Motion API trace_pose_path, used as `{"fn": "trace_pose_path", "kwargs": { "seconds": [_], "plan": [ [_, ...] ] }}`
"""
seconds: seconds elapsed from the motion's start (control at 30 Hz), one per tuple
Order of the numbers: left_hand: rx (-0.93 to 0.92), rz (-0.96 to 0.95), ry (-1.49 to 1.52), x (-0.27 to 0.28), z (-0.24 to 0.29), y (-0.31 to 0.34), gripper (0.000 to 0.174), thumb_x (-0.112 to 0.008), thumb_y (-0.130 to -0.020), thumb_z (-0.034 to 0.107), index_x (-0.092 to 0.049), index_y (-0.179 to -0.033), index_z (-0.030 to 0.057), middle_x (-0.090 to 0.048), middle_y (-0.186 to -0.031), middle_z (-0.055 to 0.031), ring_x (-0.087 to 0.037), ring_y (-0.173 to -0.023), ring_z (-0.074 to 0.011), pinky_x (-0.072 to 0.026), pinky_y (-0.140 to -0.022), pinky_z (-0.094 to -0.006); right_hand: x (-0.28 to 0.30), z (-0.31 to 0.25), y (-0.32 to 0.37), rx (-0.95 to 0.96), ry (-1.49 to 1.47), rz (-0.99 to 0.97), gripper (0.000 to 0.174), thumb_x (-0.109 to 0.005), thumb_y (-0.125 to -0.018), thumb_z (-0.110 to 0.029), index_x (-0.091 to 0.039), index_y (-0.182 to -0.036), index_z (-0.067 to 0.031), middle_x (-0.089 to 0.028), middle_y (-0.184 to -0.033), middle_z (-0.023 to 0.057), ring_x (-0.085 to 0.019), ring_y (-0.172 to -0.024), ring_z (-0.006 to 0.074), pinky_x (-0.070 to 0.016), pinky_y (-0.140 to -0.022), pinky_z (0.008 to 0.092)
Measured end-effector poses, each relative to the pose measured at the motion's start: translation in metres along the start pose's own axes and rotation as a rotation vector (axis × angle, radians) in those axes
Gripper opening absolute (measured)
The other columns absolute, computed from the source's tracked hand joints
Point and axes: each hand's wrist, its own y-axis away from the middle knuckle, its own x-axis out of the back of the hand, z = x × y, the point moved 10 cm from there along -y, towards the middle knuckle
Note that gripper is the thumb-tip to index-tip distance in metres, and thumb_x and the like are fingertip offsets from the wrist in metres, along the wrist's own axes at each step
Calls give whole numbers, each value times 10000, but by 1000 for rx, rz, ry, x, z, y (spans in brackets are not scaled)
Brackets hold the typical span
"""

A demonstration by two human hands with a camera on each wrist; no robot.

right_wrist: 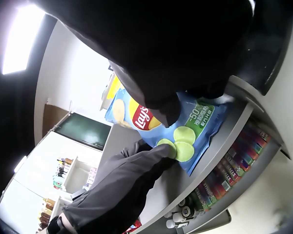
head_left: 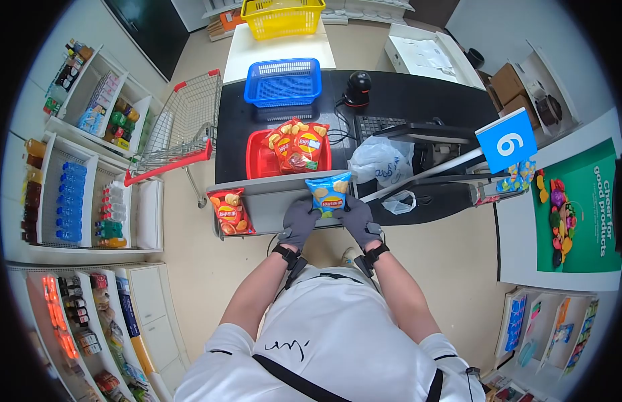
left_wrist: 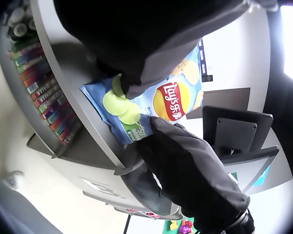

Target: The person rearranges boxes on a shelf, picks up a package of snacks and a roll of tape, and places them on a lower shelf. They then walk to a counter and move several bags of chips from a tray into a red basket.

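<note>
Both gloved hands hold a blue chip bag (head_left: 329, 192) upright at the counter's grey front shelf. The left hand (head_left: 300, 222) pinches its lower left corner and the right hand (head_left: 356, 221) its lower right. In the left wrist view the bag (left_wrist: 173, 100) shows its yellow and red logo, with thumbs on its front. The right wrist view shows the same bag (right_wrist: 185, 131) pinched from both sides. A red chip bag (head_left: 232, 212) lies at the shelf's left end. More red bags (head_left: 299, 146) fill a red basket (head_left: 255, 161) behind.
On the black counter are a blue basket (head_left: 283, 82), a scanner (head_left: 357, 89), a plastic bag (head_left: 383, 161) and a monitor (head_left: 431, 132). A blue number sign (head_left: 506, 141) stands at the right. A shopping cart (head_left: 180, 127) stands left. Candy packs (left_wrist: 48, 92) line a rack below the shelf.
</note>
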Motion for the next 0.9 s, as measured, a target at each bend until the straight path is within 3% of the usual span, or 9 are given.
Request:
{"fn": "trace_pose_path", "kwargs": {
  "seconds": [0.13,0.23,0.33,0.4,0.5,0.7,0.77,0.9],
  "plan": [
    [18,-1,22,8,12,0,465,-822,-860,256,-756,-1287,84,-783,-1023,-208,-727,-990,-409,-568,-913,-518,-1,6,-1,7,-93,-14,677,-847,-932,-109,-618,-1563,-26,-810,-1303,118,-759,-1129,180,-593,-1009,343],
    [194,-168,387,-5,12,2,512,-848,-936,206,-714,-1401,38,-816,-1195,-123,-761,-1068,-241,-589,-961,-402,5,6,-2,8,-90,-16,693,-833,-937,-71,-593,-1585,-23,-791,-1344,101,-741,-1162,170,-584,-1031,341],
    [193,-120,515,-14,7,-9,587,-870,-914,202,-682,-1443,32,-807,-1237,-135,-763,-1119,-243,-582,-1012,-375,14,-3,-11,0,8,-19,720,-823,-939,-38,-563,-1610,-21,-767,-1392,85,-720,-1207,164,-570,-1065,341],
    [191,-97,579,-13,9,-13,625,-882,-903,200,-666,-1464,28,-803,-1258,-141,-764,-1144,-244,-578,-1038,-362,6,16,-27,25,-145,-101,739,-824,-934,-22,-548,-1620,-21,-745,-1427,81,-704,-1246,172,-549,-1099,341],
    [339,-194,704,-20,10,-13,602,-867,-957,201,-648,-1476,-12,-768,-1338,-124,-732,-1190,-216,-562,-1073,-358,5,26,-33,25,-245,-164,757,-826,-925,-6,-539,-1626,-22,-725,-1458,83,-688,-1280,178,-533,-1126,343],
    [370,-233,945,-20,8,-8,607,-847,-983,183,-621,-1512,-10,-746,-1380,-115,-700,-1235,-207,-539,-1103,-351,6,14,-21,-54,-223,-227,776,-832,-893,25,-545,-1612,-20,-707,-1484,99,-677,-1305,190,-528,-1134,348],
    [349,-246,1075,-24,6,-7,622,-847,-985,177,-609,-1529,-8,-735,-1400,-115,-690,-1254,-208,-529,-1116,-349,1,36,-31,-22,-251,-203,769,-838,-888,20,-555,-1601,-21,-717,-1468,98,-684,-1296,192,-532,-1127,346],
    [324,-206,938,-25,3,-8,608,-842,-988,167,-615,-1523,-12,-746,-1374,-111,-696,-1229,-201,-537,-1102,-345,-2,55,-46,63,-261,-98,727,-857,-869,-3,-605,-1550,-22,-758,-1401,102,-715,-1248,203,-550,-1094,345]
  ]
}}
